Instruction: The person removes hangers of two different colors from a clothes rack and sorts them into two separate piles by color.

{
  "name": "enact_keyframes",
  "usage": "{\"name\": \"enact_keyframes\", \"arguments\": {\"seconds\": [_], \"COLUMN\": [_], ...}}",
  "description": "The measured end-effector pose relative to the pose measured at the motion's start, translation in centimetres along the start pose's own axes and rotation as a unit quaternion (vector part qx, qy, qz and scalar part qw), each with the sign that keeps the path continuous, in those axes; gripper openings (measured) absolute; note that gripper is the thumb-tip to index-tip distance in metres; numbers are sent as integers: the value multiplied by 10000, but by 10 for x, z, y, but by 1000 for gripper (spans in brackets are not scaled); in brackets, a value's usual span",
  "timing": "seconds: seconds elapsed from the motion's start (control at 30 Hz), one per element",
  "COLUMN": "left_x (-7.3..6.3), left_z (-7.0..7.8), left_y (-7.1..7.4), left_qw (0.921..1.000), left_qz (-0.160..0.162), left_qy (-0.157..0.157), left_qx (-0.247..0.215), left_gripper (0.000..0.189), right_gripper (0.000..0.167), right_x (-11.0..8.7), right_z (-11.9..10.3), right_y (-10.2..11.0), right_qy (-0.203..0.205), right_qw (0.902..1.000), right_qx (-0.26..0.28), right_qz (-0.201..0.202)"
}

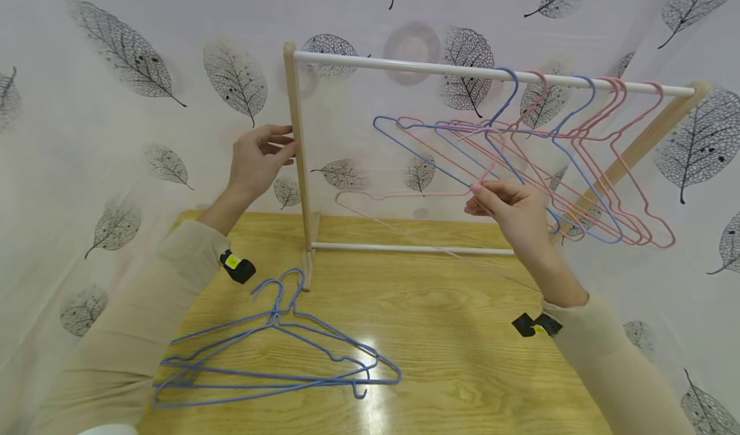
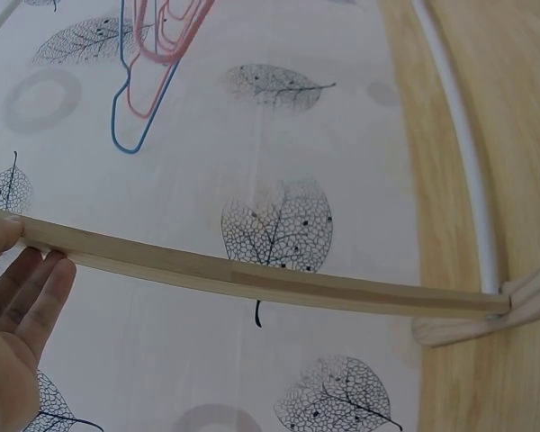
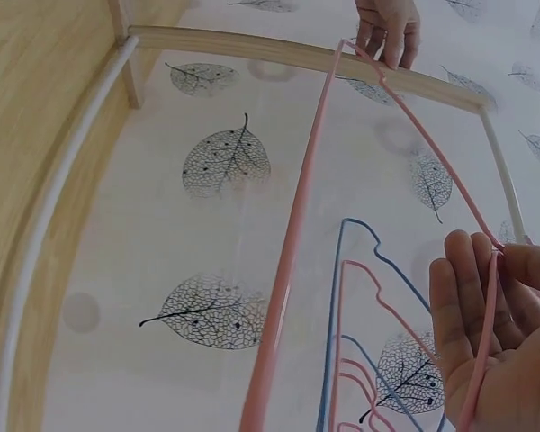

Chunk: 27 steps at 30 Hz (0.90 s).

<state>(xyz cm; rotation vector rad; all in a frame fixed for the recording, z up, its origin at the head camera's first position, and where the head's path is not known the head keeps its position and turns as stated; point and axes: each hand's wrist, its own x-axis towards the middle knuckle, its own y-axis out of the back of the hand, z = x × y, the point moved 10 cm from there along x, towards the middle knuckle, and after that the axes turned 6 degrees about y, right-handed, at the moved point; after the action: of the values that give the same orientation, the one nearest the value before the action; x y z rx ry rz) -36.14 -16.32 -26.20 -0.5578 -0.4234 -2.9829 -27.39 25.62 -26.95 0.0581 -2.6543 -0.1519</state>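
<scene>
My left hand grips the left wooden post of a clothes rack, thumb on one side and fingers on the other in the left wrist view. In front of the rack, my right hand pinches a pink hanger near its neck. Its long lower bar slants across the right wrist view. Just behind that hand, several blue and pink hangers hang by their hooks from the rack's white top rail, gathered toward the right end. The held hanger overlaps them in the head view.
Several blue hangers lie overlapping on the wooden table at the front left. A white lower rail joins the rack's feet. Behind stands a pale leaf-patterned curtain. A white rounded edge shows at the bottom left.
</scene>
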Motion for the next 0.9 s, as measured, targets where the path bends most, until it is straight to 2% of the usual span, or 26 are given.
{"name": "enact_keyframes", "arguments": {"seconds": [0.2, 0.47, 0.53, 0.77, 0.9], "left_x": [0, 0, 0, 0, 0], "left_z": [0, 0, 0, 0, -2], "left_y": [1, 0, 0, 0, -1], "left_qw": [10000, 10000, 10000, 10000, 10000], "left_qz": [18, -12, -9, -12, -14], "left_qy": [4, 6, 13, 16, 30], "left_qx": [-4, 0, -7, 47, 22], "left_gripper": [31, 31, 31, 31, 31], "right_gripper": [17, 25, 24, 32, 23], "right_x": [-22, -44, -49, -65, -72], "right_z": [21, 50, 60, 96, 113], "right_y": [-1, 0, -1, -3, 2], "right_qy": [-356, -730, -826, -1048, -1125], "right_qw": [9985, 9892, 9872, 9844, 9812], "right_qx": [-294, -1035, -1055, -605, -517], "right_qz": [-304, -733, -864, -1280, -1479]}}
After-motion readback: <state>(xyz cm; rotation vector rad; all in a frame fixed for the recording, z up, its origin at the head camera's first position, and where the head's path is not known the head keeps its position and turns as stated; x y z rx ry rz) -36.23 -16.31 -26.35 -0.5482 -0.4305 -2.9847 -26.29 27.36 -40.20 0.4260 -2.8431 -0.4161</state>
